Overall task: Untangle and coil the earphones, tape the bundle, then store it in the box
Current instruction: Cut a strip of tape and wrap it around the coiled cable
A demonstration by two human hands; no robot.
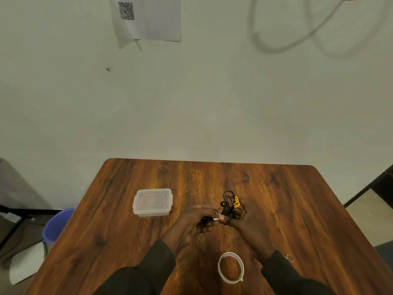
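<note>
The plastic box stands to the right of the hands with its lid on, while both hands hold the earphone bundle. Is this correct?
Not quite. In the head view the plastic box stands to the left of the hands, lid on. The left hand and right hand do hold the earphone bundle.

Dim warm light, soft blur, wide-angle edge distortion

The left hand (192, 222) and right hand (244, 225) cover the middle of the earphones (229, 204), hiding how the white tape strip (215, 219) sits. A small ring (289, 257) on the worktop (127, 241) is too small to identify, and the frame's bottom edge cuts off both sleeves.
</note>
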